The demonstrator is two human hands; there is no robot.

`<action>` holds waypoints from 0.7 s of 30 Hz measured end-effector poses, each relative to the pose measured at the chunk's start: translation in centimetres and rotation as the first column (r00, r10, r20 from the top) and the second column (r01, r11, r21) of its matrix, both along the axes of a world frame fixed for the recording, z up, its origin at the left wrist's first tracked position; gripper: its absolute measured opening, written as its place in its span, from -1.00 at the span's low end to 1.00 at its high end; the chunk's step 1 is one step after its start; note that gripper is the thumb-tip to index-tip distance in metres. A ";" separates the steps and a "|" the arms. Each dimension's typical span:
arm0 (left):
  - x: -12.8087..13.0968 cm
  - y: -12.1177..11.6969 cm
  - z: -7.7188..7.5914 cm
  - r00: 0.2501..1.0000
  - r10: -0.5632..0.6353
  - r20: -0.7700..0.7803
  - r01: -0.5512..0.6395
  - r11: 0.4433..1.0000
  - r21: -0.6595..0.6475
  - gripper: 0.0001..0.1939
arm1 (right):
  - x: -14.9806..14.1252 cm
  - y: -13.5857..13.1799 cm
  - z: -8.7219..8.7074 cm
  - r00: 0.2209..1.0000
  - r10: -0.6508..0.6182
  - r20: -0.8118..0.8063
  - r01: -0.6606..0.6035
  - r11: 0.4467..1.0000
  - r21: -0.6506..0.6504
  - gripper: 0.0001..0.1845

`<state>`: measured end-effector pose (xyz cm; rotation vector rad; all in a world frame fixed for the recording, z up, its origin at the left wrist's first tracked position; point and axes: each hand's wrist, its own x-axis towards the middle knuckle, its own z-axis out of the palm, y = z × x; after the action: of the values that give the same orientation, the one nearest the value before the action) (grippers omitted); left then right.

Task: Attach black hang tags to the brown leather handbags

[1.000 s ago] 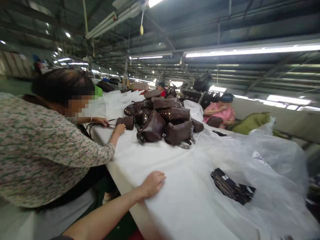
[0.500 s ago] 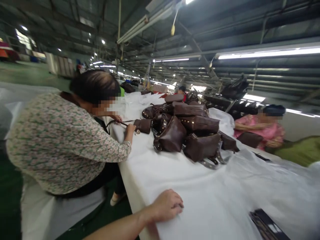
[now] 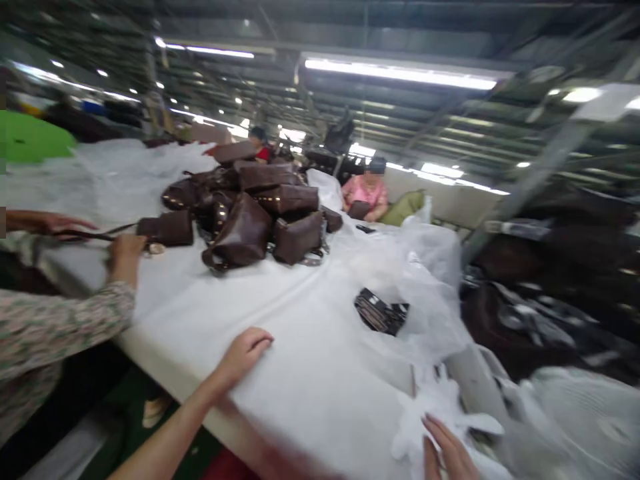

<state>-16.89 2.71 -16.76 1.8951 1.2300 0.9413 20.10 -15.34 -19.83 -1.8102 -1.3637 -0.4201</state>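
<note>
My left hand (image 3: 244,357) rests on the white-covered table (image 3: 295,380) near its front edge, fingers loosely bent with nothing in them. At the bottom right, my right hand (image 3: 450,450) has its fingers stretched out and somewhat apart. It lies beside or on white gloves (image 3: 430,407), blurred by motion; contact is hard to tell. Farther along the table, a bundle of dark strips or tags (image 3: 381,312) lies on clear plastic sheeting (image 3: 425,300).
Dark brown leather bags (image 3: 245,230) with studs are heaped mid-table. On the left, a co-worker's hands (image 3: 125,257) hold the strap of a small brown bag (image 3: 167,228). Another person in pink (image 3: 367,193) sits beyond. A white fan-like round object (image 3: 595,420) stands at right.
The view has swung to the right. My right hand and the white gloves have come into sight; the co-worker now shows only at the left edge. My left hand stays on the table.
</note>
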 end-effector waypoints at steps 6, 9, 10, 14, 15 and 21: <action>-0.3 1.2 -0.1 1.000 -0.002 -0.023 0.002 1.000 -0.006 -0.68 | -1.1 8.0 6.1 0.981 0.118 0.152 -0.075 0.962 -0.262 -0.44; -0.2 0.9 0.1 1.000 0.004 -0.017 -0.004 1.000 -0.007 -0.67 | -0.2 12.0 6.4 0.977 0.084 0.195 0.016 0.885 -0.466 -0.48; -0.1 0.9 0.1 1.000 0.007 -0.011 -0.007 1.000 -0.011 -0.67 | 0.7 12.8 6.1 0.974 0.078 0.214 0.043 0.859 -0.511 -0.58; -0.1 1.1 0.0 1.000 0.019 0.021 -0.019 0.999 -0.035 -0.69 | 6.4 13.5 4.7 0.963 -0.072 0.260 0.186 0.874 -0.448 -0.61; -0.1 1.1 0.0 0.999 0.019 0.026 -0.018 0.999 -0.040 -0.69 | 7.6 13.2 4.3 0.966 -0.068 0.250 0.169 0.898 -0.407 -0.63; 0.0 0.7 -0.2 0.999 0.016 0.031 -0.014 0.998 -0.068 -0.71 | 3.6 10.0 -1.1 0.933 0.341 0.115 -0.294 0.906 -0.303 -0.57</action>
<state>-16.92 3.46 -16.93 1.8146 1.2436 0.9219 23.71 -5.36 -20.95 -1.7571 -1.8816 -0.2105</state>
